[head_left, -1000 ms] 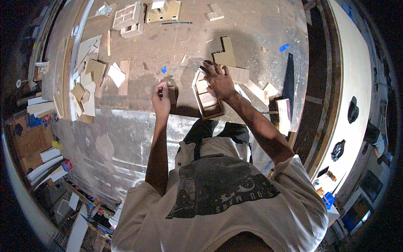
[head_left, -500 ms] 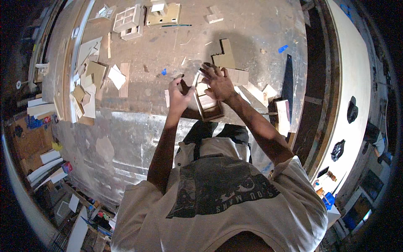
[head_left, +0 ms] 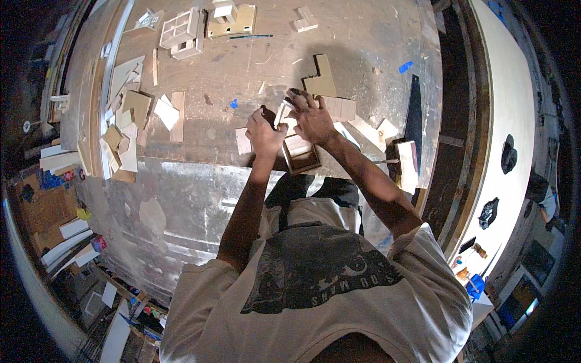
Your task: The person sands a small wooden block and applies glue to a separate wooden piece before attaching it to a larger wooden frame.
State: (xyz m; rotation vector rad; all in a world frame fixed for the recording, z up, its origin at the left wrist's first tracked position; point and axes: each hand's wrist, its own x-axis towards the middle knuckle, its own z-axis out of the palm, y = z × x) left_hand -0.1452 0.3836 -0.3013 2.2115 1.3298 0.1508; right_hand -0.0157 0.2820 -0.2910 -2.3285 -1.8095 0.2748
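Observation:
A small wooden frame [head_left: 302,158], open-topped with a crossbar and a pale panel inside, lies at a slant by the table's near edge. My left hand [head_left: 265,134] is at its left side, fingers bent and thumb against the side wall. My right hand [head_left: 312,123] reaches over from the right, its bent fingers on the frame's far end; the palm hides part of it. A flat pale wood piece [head_left: 243,140] lies left of my left hand. Beyond my right hand sit a stepped brown board piece [head_left: 322,77] and a light wood block [head_left: 340,109].
A handsaw [head_left: 414,118] lies along the right, near wood offcuts [head_left: 370,132] and an upright light block [head_left: 407,158]. Scrap boards [head_left: 138,107] pile up at left. Small wooden models [head_left: 181,31] and a pencil [head_left: 251,36] are at the back. Blue scraps [head_left: 405,67] dot the table.
My left hand has moved right and closed in on the frame's side, its fingers bending more. My right hand has shifted slightly left on the frame.

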